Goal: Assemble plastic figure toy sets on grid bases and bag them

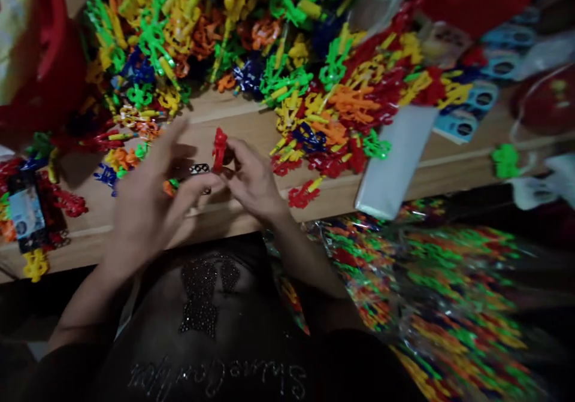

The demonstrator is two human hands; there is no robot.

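My right hand [254, 180] pinches a small red plastic toy figure [219, 147] between thumb and fingers, upright above the wooden table. Beside it, my left hand [146, 201] is open and a little blurred, its fingers raised and apart. The left thumb reaches to the lower end of the red figure; whether it touches cannot be made out. Between the hands, a small black piece with pale round spots [200, 168] shows near the left thumb. Another red toy figure with a yellow part [303, 193] lies on the table right of my right hand.
A big heap of coloured plastic toys [193, 30] covers the table's back, and a smaller pile [323, 126] lies right. A pale flat box [398, 162] leans near the front edge. Left stand a red container [58, 48] and a blue-labelled bundle [27, 213]. Clear bags of toys [426, 288] lie below.
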